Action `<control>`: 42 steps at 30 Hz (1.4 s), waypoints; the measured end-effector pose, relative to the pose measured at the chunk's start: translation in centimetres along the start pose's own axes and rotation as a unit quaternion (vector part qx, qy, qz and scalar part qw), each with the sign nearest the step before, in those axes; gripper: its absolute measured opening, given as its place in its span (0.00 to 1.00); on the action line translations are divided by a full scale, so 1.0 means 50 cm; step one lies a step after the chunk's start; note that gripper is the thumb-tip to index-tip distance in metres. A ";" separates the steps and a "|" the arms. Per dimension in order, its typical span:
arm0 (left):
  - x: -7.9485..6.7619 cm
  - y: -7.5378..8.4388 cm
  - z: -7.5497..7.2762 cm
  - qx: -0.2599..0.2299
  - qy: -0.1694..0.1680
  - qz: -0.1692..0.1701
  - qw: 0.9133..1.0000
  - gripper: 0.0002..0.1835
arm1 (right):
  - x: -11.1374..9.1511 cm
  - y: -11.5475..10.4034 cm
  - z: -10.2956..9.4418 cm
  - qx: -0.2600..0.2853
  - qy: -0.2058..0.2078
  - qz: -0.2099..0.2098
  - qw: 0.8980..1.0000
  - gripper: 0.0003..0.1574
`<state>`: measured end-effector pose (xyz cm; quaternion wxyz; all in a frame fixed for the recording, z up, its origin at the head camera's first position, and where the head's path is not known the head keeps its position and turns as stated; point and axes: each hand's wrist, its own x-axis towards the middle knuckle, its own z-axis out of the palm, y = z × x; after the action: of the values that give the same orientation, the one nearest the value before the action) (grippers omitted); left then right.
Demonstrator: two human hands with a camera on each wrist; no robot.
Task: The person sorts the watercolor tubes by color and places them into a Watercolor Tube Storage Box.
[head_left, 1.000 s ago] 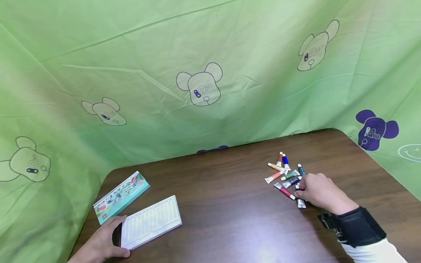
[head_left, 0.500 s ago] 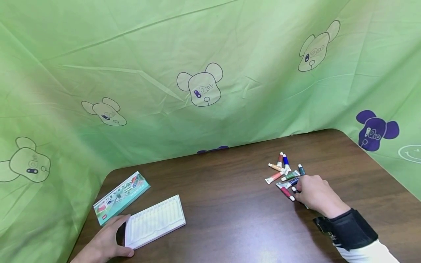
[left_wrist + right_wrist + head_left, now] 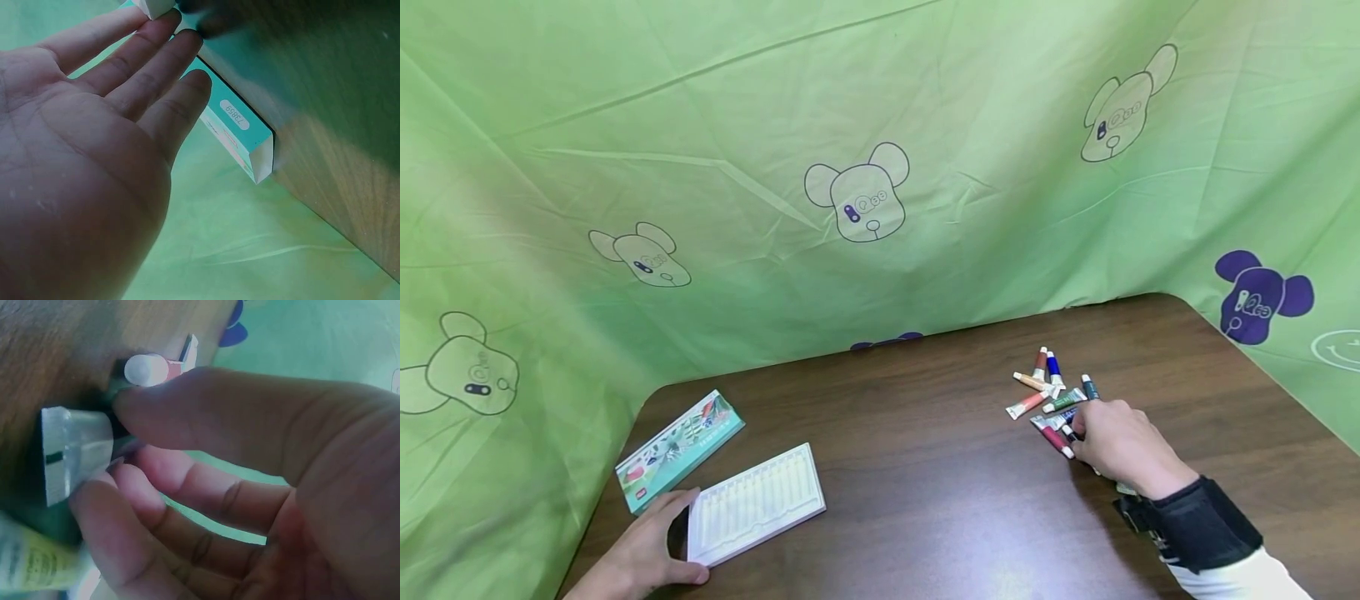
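Observation:
At the table's left, my left hand (image 3: 647, 546) holds a shallow white tray (image 3: 756, 504) by its left end, thumb at the near corner and fingers at the far one. In the left wrist view only a corner of the tray (image 3: 153, 7) shows at the fingertips. My right hand (image 3: 1127, 446) pinches a small black paint tube (image 3: 84, 447) between thumb and fingers; its crimped end sticks out in the right wrist view. Beside that hand lie a crimson paint tube (image 3: 1054, 437), a green paint tube (image 3: 1063, 401) and several others.
A turquoise paint box (image 3: 677, 450) lies behind the tray. A coral tube (image 3: 1027, 405) and a blue tube (image 3: 1054, 367) lie in the loose group on the brown table (image 3: 917, 467). A yellow-labelled tube (image 3: 44, 562) is close below the right fingers. Green cloth (image 3: 737, 125) hangs behind.
My left hand and the white tray have shifted slightly right. The right hand has moved a little left and pinches the black paint tube, which has turned; the crimson tube was nudged.

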<state>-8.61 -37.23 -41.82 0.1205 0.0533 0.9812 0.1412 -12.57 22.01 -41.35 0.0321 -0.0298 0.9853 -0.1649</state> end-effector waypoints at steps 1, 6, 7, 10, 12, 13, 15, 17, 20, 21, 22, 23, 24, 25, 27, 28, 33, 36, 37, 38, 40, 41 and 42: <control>0.000 0.000 0.000 -0.002 0.001 0.000 1.000 0.63 | 0.000 0.000 -0.001 0.001 0.003 -0.001 1.000 0.05; -0.002 0.001 0.001 0.000 0.006 0.001 1.000 0.63 | -0.002 0.002 -0.005 0.003 0.018 -0.003 1.000 0.09; -0.002 0.002 0.001 0.002 0.006 0.001 1.000 0.62 | -0.002 0.002 -0.005 0.005 0.018 -0.004 1.000 0.09; -0.003 0.003 0.002 0.004 0.011 0.005 1.000 0.62 | -0.001 0.005 -0.005 0.004 0.022 -0.013 1.000 0.06; -0.004 0.005 0.002 0.007 0.016 0.009 1.000 0.62 | 0.000 0.007 -0.005 0.001 0.026 -0.023 0.999 0.05; -0.004 0.007 0.002 0.007 0.019 0.015 1.000 0.62 | 0.001 0.008 -0.005 0.000 0.027 -0.027 0.999 0.05; -0.005 0.012 0.003 0.011 0.026 0.026 0.999 0.61 | 0.002 0.010 -0.006 -0.001 0.028 -0.033 0.999 0.06; -0.004 0.019 0.003 0.016 0.032 0.042 0.998 0.61 | 0.002 0.011 -0.007 0.001 0.026 -0.032 0.999 0.09; 0.001 0.038 0.004 0.019 0.036 0.058 0.997 0.61 | 0.002 0.013 -0.011 -0.001 0.021 -0.021 1.000 0.14; 0.003 0.045 0.005 0.017 0.035 0.062 0.997 0.61 | 0.002 0.014 -0.011 -0.002 0.021 -0.017 1.000 0.15; 0.006 0.053 0.005 0.016 0.034 0.061 0.997 0.61 | 0.002 0.015 -0.012 -0.004 0.021 -0.013 1.000 0.15; 0.009 0.061 0.006 0.015 0.033 0.062 0.997 0.61 | 0.002 0.016 -0.013 -0.006 0.022 -0.011 1.000 0.15; 0.012 0.070 0.008 0.012 0.031 0.060 0.998 0.61 | 0.002 0.016 -0.013 -0.008 0.023 -0.011 1.000 0.14; 0.015 0.078 0.009 0.011 0.030 0.061 0.998 0.61 | 0.002 0.017 -0.012 -0.008 0.026 -0.012 1.000 0.13; 0.023 0.094 0.013 0.009 0.028 0.067 0.997 0.60 | 0.001 0.018 -0.011 -0.006 0.033 -0.014 0.999 0.10; 0.026 0.102 0.014 0.008 0.028 0.071 0.997 0.60 | 0.000 0.019 -0.010 -0.006 0.038 -0.017 0.999 0.08; 0.042 0.142 0.022 0.008 0.018 0.087 0.996 0.60 | -0.003 0.020 -0.007 -0.017 0.047 -0.017 0.999 0.05; 0.050 0.163 0.027 0.006 0.008 0.089 0.996 0.60 | -0.004 0.021 -0.006 -0.024 0.048 -0.015 0.998 0.08; 0.053 0.168 0.029 0.007 0.005 0.090 0.996 0.59 | -0.004 0.021 -0.006 -0.024 0.050 -0.017 0.998 0.09; 0.056 0.174 0.031 0.007 0.003 0.093 0.996 0.59 | -0.003 0.021 -0.005 -0.024 0.053 -0.019 0.998 0.10; 0.061 0.183 0.033 0.006 -0.001 0.098 0.995 0.59 | -0.002 0.021 -0.006 -0.019 0.055 -0.021 0.998 0.08; 0.063 0.188 0.035 0.006 -0.003 0.102 0.995 0.59 | -0.002 0.021 -0.006 -0.016 0.054 -0.020 0.998 0.07; 0.065 0.193 0.035 0.005 -0.006 0.104 0.995 0.59 | -0.001 0.021 -0.006 -0.013 0.053 -0.021 0.998 0.06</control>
<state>-10.60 -27.10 -41.38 0.1103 0.1569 0.9702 0.1481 -12.60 23.10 -41.43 -0.0245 -0.0422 0.9868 -0.1541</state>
